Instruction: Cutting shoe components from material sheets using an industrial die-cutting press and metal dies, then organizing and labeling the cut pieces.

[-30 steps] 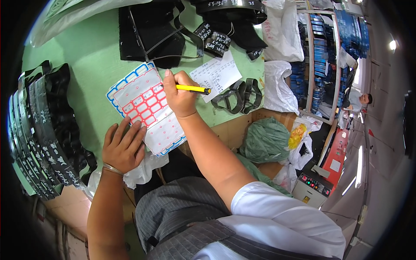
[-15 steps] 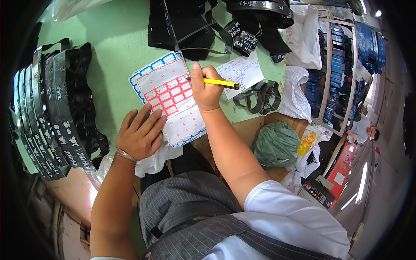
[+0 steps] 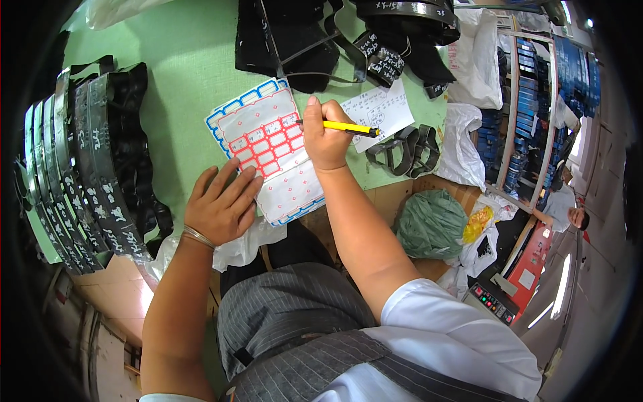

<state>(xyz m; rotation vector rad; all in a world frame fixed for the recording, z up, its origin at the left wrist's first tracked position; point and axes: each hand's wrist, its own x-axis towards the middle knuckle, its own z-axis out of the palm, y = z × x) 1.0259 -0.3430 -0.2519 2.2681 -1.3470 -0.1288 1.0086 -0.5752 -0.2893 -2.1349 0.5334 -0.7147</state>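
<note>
A sheet of red-bordered label stickers lies tilted on the green table, above blue-bordered sheets whose edges stick out. Handwriting fills its top row of labels. My right hand grips a yellow marker pen with a black end; the dark tip is at the right-hand label of that row. With fingers spread, my left hand rests flat on the lower left edge of the sheet. A handwritten white paper lies just right of my right hand.
Curved black strips with white markings stand in a row at the left. Black bands and sheets lie at the table's far side, with black loops at the right. A green plastic bag sits beside the table. Another person is far right.
The whole view has shifted slightly, moving the table and sheet a little to the right. The pen remains in my right hand at the top row's right end; my left hand still presses the sheet.
</note>
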